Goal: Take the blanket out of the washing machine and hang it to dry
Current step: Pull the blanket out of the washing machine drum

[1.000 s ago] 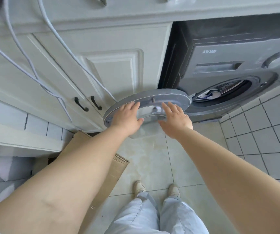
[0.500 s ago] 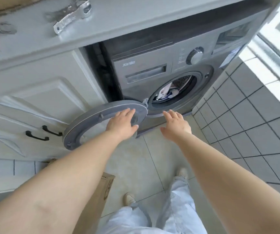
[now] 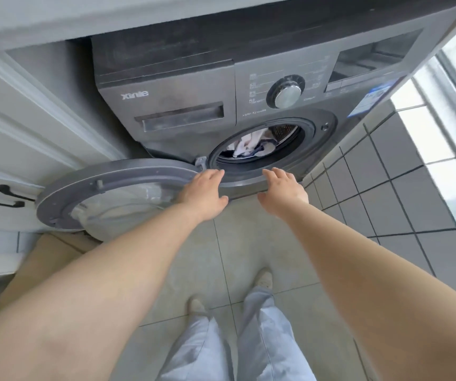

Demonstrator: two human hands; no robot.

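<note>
Two bare arms are reaching forward over a pale tiled floor [image 3: 248,243], toward a dark grey washer [image 3: 182,86] that is sitting under a light counter [image 3: 56,17]. White cabinets [image 3: 28,119] with black handles are standing to the washer's left, and grey wall tiles [image 3: 386,188] are running along the right, below a bright window. Brown cardboard [image 3: 42,257] is lying on the floor at the lower left.

The round door [image 3: 97,191] is hanging wide open, swung out to the left of the drum opening. The left hand [image 3: 203,192] is hovering palm down over the door's hinge edge, fingers loosely spread and holding nothing; whether it is touching the rim is hard to tell. The right hand [image 3: 283,192] is hovering palm down just below the drum opening, fingers also spread and empty. Both hands are near each other but apart.

Inside the drum, the blanket [image 3: 251,145] is showing as a bunched heap of white and dark blue cloth; most of it is lying hidden behind the door seal. Panel lettering beside the dial [image 3: 287,93] is blurring past reading. Light jeans and two pale shoes are standing at the bottom.
</note>
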